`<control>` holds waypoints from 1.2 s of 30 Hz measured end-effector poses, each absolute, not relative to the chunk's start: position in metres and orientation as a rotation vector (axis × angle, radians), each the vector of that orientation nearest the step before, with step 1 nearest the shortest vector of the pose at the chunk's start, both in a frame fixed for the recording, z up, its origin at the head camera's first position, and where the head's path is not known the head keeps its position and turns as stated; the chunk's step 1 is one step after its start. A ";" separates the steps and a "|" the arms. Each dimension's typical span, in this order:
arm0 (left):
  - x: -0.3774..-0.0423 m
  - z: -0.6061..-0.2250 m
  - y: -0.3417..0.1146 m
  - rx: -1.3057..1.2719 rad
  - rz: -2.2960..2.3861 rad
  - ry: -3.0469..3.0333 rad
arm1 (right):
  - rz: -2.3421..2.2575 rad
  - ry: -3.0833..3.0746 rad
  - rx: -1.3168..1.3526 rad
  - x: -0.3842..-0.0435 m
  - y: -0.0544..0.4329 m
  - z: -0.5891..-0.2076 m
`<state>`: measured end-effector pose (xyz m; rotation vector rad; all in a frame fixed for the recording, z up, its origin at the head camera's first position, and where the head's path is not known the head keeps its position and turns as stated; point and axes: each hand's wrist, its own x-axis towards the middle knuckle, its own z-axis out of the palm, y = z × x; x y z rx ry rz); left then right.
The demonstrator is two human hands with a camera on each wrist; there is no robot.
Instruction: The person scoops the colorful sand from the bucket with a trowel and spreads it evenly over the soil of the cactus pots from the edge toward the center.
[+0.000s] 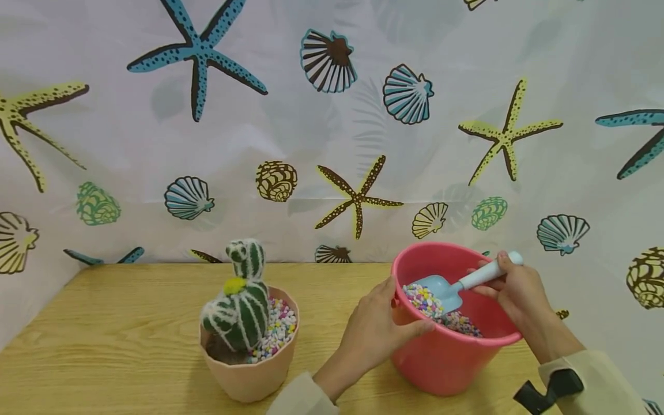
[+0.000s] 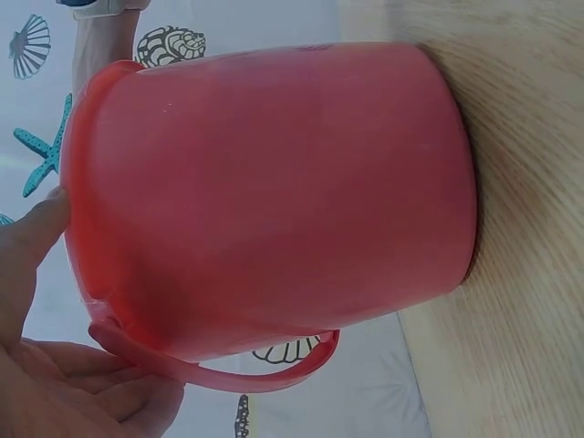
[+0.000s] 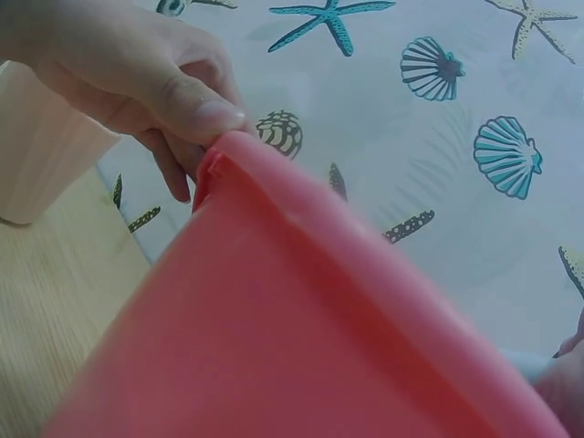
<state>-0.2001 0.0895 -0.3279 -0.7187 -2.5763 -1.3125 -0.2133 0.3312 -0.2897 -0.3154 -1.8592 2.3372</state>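
Note:
A red bucket stands tilted on the wooden table, its mouth turned partly toward me. My left hand grips its left rim, with the thumb over the front edge. In the left wrist view the bucket's red handle hangs down beside the fingers of that hand. Inside the mouth, my right hand holds a small shovel by its white handle. Colourful pebbles lie at the pale blue blade, and more pebbles show lower in the bucket. The right wrist view mostly shows the bucket's outer wall.
Left of the bucket stands a peach pot with a knitted-looking green cactus. Colourful pebbles cover the pot's right side, and brown soil shows at its front left. A white cloth printed with starfish and shells hangs behind the table.

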 end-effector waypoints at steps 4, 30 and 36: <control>-0.200 -0.329 0.089 -0.727 -1.303 -2.574 | 2.354 -1.802 -0.329 -0.213 0.331 -0.290; -0.200 -0.326 0.087 -0.691 -1.335 -2.589 | 2.517 -1.339 -0.367 -0.217 0.331 -0.284; -0.198 -0.333 0.087 -0.716 -1.421 -2.592 | 2.532 -1.322 -0.404 -0.215 0.331 -0.286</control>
